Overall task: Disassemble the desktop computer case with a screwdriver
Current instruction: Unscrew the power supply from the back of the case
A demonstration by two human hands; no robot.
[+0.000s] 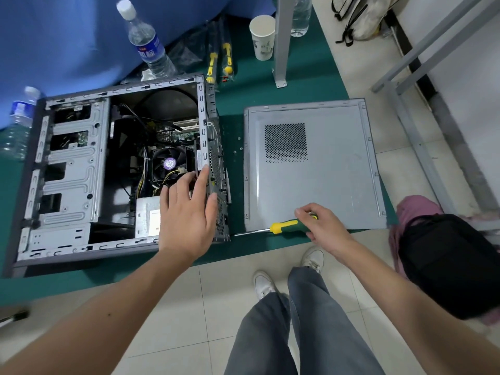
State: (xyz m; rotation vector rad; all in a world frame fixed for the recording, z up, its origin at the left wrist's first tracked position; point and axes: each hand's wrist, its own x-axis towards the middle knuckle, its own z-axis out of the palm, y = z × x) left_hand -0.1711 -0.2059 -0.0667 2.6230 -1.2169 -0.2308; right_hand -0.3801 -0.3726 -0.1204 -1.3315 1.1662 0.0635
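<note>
The grey metal desktop computer case (73, 169) lies on its side on the green desk (305, 85), at the left part, with the open side facing up, so that the black cooling fan (169, 165) and the coloured cables are visible inside. Its long axis runs left to right, and the perforated rear panel faces to the right. The left hand (186, 212) rests on the near right corner of the case; its fingers are spread and almost straight and reach over the rear edge. Just beside the case, on the right, the removed flat grey side panel (313, 163) lies on the desk. The right hand (322, 226) grips the yellow and green handle of the screwdriver (281, 226) at the near edge of this panel. The metal shaft lies almost horizontal and points left, toward the lower rear corner of the case. Some small screws (239, 144) lie between the case and the panel. Behind the case stand clear plastic water bottles (147, 41) and a white paper cup (263, 37).
</note>
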